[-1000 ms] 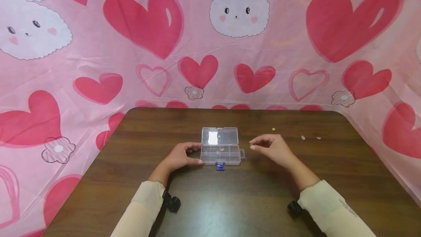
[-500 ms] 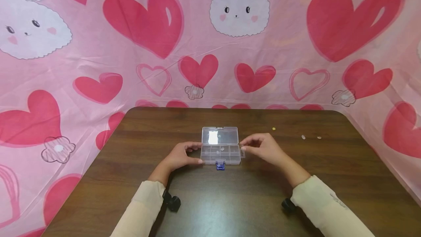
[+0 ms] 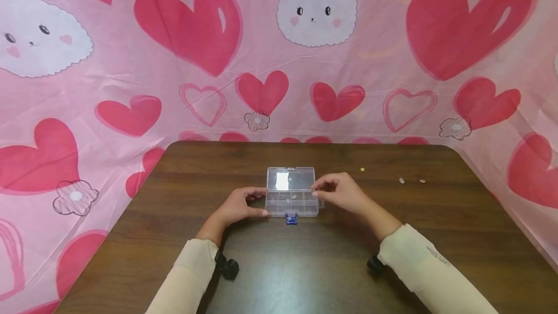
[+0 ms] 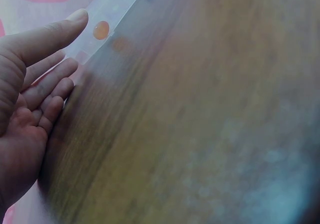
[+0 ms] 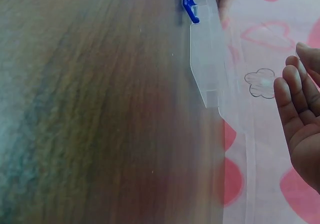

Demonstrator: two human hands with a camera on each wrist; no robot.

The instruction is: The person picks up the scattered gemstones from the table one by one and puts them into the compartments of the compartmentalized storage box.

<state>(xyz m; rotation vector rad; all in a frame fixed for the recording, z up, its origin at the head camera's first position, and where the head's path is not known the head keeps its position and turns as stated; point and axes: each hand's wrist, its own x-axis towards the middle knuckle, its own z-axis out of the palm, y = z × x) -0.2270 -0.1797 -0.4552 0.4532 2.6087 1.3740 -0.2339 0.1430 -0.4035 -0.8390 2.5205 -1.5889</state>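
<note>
A clear plastic compartment box point(image 3: 298, 211) lies with its lid point(image 3: 301, 179) raised toward the back and a blue latch point(image 3: 291, 219) at the front. A few small pale pieces point(image 3: 294, 196) lie in its compartments. Through its wall, the left wrist view shows a rounded orange piece point(image 4: 101, 30). My left hand point(image 3: 237, 205) holds the box's left end, thumb at the front corner and fingers at the back. Over the box's right back corner, my right hand point(image 3: 342, 191) pinches with thumb and forefinger; whatever tiny thing sits between the tips is hidden.
Right of the box on the brown wooden table point(image 3: 279, 265) lie a small yellow piece point(image 3: 362, 169) and two pale ones, one oval point(image 3: 402, 180) and one smaller point(image 3: 422, 181). A pink heart-and-bunny cloth point(image 3: 257, 52) hangs behind the table.
My right hand has moved left, from beside the box to over its right back corner, thumb and forefinger still together. The left hand and the box stay in place.
</note>
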